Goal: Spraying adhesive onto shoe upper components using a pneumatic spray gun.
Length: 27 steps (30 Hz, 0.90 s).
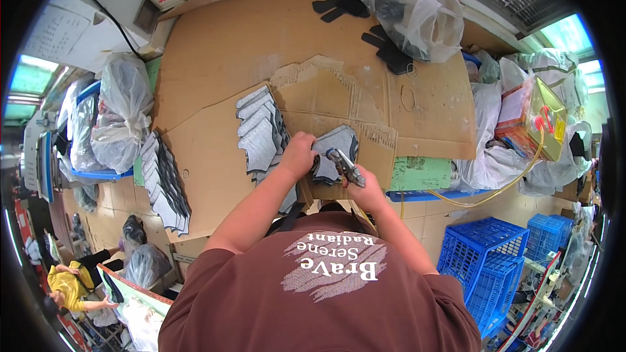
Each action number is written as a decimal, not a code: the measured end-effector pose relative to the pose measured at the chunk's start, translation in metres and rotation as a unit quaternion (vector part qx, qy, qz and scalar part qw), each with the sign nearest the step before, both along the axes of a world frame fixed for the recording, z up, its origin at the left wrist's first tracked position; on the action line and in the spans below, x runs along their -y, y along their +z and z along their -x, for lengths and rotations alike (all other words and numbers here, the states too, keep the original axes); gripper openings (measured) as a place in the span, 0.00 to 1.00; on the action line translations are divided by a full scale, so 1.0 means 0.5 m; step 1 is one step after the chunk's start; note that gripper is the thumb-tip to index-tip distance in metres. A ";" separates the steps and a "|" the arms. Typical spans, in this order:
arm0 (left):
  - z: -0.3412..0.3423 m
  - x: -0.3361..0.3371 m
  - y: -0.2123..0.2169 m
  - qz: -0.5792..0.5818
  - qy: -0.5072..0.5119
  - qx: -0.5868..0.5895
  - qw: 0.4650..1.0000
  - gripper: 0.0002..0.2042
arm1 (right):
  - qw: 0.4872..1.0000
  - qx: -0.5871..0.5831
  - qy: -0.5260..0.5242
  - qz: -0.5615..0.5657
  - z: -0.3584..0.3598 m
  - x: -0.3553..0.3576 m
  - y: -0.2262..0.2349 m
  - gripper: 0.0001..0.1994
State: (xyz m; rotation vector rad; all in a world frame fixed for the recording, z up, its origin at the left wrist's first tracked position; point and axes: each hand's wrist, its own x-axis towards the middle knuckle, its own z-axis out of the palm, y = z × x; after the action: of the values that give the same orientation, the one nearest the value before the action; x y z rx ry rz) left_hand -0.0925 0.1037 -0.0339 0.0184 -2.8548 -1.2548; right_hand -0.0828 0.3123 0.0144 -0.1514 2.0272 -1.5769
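My right hand [367,190] is wrapped round a metallic hand tool [347,168]; its exact kind does not show. Its rounded head lies over a small group of grey shaped pieces with dark edges [339,141], close to my body. At the left of these pieces my left hand [299,154] is closed with its fingertips at their edge, seemingly pinching one. Just left of that hand, an overlapping row of similar grey pieces [259,124] fans across the cardboard. My left forearm covers part of its near end.
Cardboard [215,45] covers the table. Another row of grey pieces [163,186] lies at its left edge. Black pieces [394,55] and a clear plastic bag [424,23] lie at the far right. Blue crates [482,248] stand right. A person in yellow [68,283] is at lower left.
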 end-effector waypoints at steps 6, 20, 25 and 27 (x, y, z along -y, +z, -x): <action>0.002 -0.003 0.004 -0.018 0.013 0.002 1.000 0.12 | 0.999 -0.001 -0.044 0.008 0.009 -0.025 -0.013 0.05; -0.016 0.040 0.047 -0.226 0.125 0.095 0.961 0.08 | 0.998 0.004 -0.057 -0.007 0.011 -0.044 0.029 0.10; -0.085 0.172 0.089 -0.303 0.263 0.152 0.904 0.08 | 0.999 -0.034 -0.007 0.020 0.006 -0.041 0.016 0.11; -0.110 0.216 0.072 -0.274 0.292 0.155 0.903 0.08 | 0.999 -0.032 0.016 0.018 0.006 -0.040 0.005 0.11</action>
State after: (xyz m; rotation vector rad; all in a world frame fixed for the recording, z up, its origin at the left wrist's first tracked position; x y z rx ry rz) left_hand -0.0377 -0.0041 0.0023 1.0732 -2.2735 -1.9334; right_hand -0.0858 0.3324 0.0169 -0.2494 2.0346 -1.6088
